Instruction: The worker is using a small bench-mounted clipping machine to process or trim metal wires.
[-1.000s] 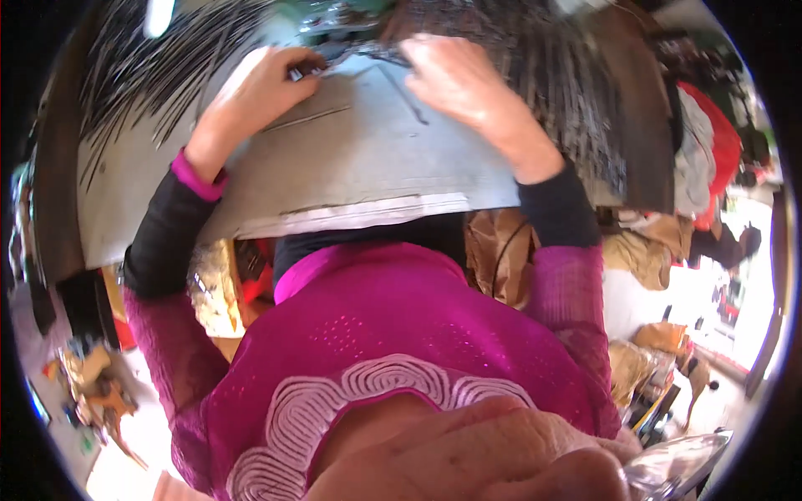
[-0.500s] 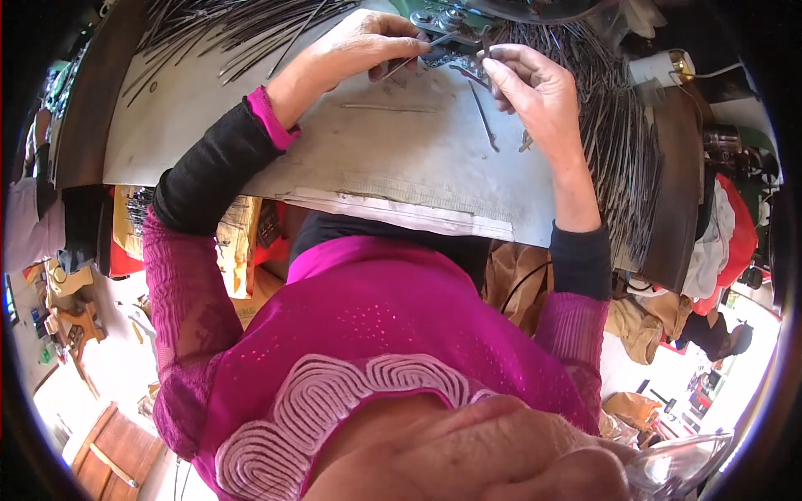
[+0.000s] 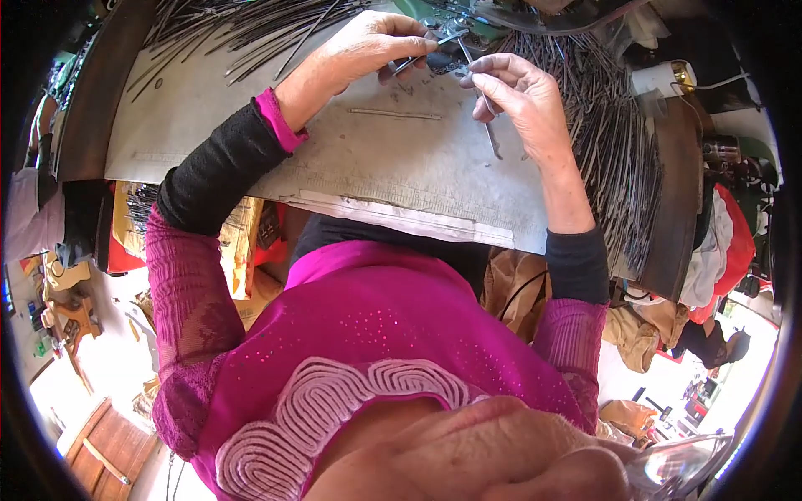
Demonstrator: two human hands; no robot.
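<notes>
At the far middle of the bench, my left hand (image 3: 368,50) pinches a thin metal strip (image 3: 452,37); its bright end points right, over the green machine (image 3: 430,15). My right hand (image 3: 525,98) faces it, thumb and forefinger closed on a thin dark metal rod (image 3: 465,52). The rod's upper end meets or crosses the strip's tip; whether they touch I cannot tell. Below my right fingers shows a hooked end of another thin metal piece (image 3: 494,142), partly hidden by the hand. A straight thin rod (image 3: 393,113) lies on the metal benchtop (image 3: 334,167).
Heaps of thin dark rods lie at the far left (image 3: 242,37) and along the right side (image 3: 614,142). A white cylindrical fitting (image 3: 656,79) with a cable stands beyond the right heap. Dark raised boards (image 3: 672,192) border the bench. Small dark bits are scattered near the machine.
My right hand has shifted slightly left and down, bringing its rod toward the strip in my left hand. My left hand has moved a little right, its strip's end now over the machine.
</notes>
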